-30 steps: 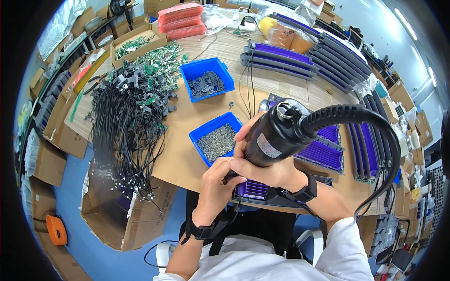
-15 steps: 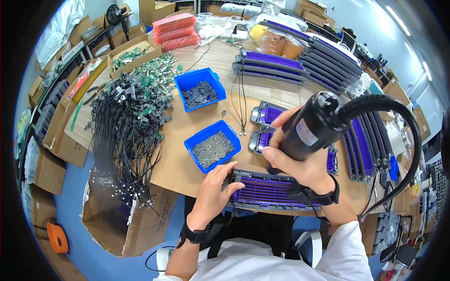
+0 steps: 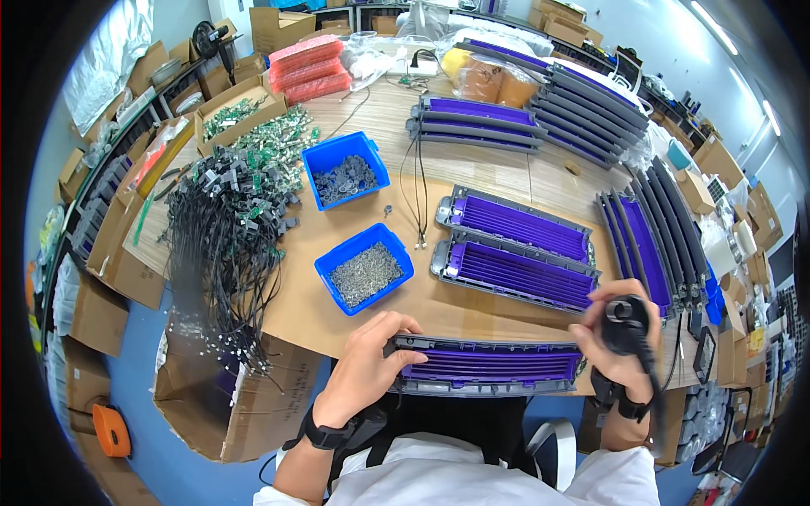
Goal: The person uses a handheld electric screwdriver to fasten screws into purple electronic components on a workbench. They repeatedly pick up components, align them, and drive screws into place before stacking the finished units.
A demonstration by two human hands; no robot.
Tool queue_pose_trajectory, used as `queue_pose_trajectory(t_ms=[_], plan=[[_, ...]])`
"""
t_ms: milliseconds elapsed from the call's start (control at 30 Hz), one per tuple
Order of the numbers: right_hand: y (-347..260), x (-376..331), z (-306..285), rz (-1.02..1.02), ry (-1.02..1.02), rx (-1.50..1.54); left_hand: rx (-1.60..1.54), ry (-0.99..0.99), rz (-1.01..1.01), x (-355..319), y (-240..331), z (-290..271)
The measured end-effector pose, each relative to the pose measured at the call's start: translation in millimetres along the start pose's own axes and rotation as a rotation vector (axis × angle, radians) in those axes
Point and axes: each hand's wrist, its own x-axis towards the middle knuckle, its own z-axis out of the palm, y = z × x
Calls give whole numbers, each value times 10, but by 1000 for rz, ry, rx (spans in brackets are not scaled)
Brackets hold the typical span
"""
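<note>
A long grey-framed panel with purple slats [image 3: 494, 368] lies along the table's near edge. My left hand [image 3: 364, 361] grips its left end, thumb over the frame and fingers along the far side. At the panel's right end, my right hand [image 3: 623, 364] is closed round a black electric screwdriver [image 3: 626, 319], seen mostly from its top end, with a thick black cable trailing down. The tool's tip is hidden. Two similar purple-slatted panels [image 3: 519, 271] lie just beyond. To their left stands a blue bin of small screws [image 3: 323, 271].
Behind the screw bin is another blue bin [image 3: 314, 196] holding grey small parts. A heap of black cables with connectors and green boards [image 3: 224, 211] covers the left side. Stacked grey-purple strips [image 3: 582, 118] stand at the back right, with more strips [image 3: 666, 228] at the right.
My right hand has carried the screwdriver rightward and nearer, from over the panel's middle to its right end. The panels behind are uncovered. My left hand stays on the panel's left end.
</note>
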Motion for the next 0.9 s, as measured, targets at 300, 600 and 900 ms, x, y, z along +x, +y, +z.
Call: queue_pose_trajectory(t_ms=[300, 600, 900], plan=[[296, -541, -565, 5, 322, 39, 4, 79, 9, 100, 169, -70], [515, -733, -778, 56, 597, 359, -99, 155, 1, 694, 1034, -404], [658, -822, -936, 91, 613, 580, 22, 116, 211, 1951, 1596, -662]])
